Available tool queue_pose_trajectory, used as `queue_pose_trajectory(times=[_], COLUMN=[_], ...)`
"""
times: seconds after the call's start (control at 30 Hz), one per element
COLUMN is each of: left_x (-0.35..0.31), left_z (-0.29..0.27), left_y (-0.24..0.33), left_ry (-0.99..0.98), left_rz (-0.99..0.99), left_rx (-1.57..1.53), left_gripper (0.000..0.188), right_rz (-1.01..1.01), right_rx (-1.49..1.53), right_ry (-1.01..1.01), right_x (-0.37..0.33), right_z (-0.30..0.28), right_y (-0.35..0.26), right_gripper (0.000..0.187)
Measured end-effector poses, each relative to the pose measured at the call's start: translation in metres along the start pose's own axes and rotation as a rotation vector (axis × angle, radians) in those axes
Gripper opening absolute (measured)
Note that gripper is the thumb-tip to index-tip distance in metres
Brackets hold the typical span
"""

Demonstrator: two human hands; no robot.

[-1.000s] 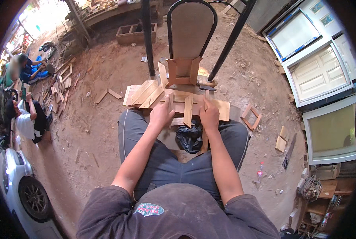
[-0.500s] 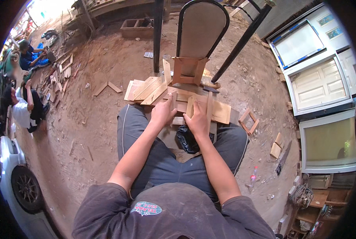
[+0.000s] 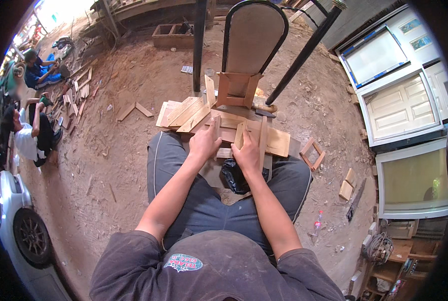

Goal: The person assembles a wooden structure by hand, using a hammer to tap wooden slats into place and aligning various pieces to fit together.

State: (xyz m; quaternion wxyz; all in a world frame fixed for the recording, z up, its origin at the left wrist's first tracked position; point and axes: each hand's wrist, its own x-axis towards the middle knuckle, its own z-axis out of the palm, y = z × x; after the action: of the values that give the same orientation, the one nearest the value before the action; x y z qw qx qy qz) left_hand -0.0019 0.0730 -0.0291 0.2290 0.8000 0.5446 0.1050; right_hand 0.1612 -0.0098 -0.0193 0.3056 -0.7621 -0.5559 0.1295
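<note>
Above the lap [image 3: 216,215], left hand [image 3: 204,144] seemingly pinches one slat [image 3: 217,123]; right hand [image 3: 248,152] pinches another slat [image 3: 240,130].

Daylight glared from the upper left, burning out the far background [image 3: 68,11] to white. Softer light covered the dirt ground [image 3: 118,175], with shadow beside the car [image 3: 5,191]. The left hand [image 3: 204,144] and right hand [image 3: 248,151] looked reasonably sharp. Toward the picture's dark rim, straight edges of the white door [image 3: 402,108] bowed.

A narrow wooden strip [image 3: 217,124] is gripped by the left hand [image 3: 204,143], and a short wooden piece [image 3: 240,131] by the right hand [image 3: 248,152]; a black plastic bag [image 3: 234,177] is seen between the legs [image 3: 171,173].
</note>
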Motion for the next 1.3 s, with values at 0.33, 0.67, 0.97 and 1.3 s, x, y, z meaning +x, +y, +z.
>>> queue_pose_trajectory(times=[0.33,0.67,0.97,1.3], left_x=[-0.001,0.002,0.005,0.001], left_z=[-0.002,0.006,0.006,0.001], left_y=[0.001,-0.004,-0.005,0.001], left_ry=[0.028,0.045,0.021,0.029], left_rz=[-0.025,0.021,0.040,0.058], left_rx=[0.008,0.035,0.036,0.016], left_gripper=[0.087,0.091,0.089,0.083], right_rz=[-0.013,-0.082,-0.070,-0.089], right_rx=[0.021,-0.007,0.021,0.030], right_ry=[0.025,0.089,0.012,-0.005], right_x=[-0.001,0.000,0.001,0.002], right_z=[-0.001,0.005,0.002,0.003], right_y=[0.000,0.007,0.004,0.007], right_gripper=[0.074,0.072,0.073,0.072])
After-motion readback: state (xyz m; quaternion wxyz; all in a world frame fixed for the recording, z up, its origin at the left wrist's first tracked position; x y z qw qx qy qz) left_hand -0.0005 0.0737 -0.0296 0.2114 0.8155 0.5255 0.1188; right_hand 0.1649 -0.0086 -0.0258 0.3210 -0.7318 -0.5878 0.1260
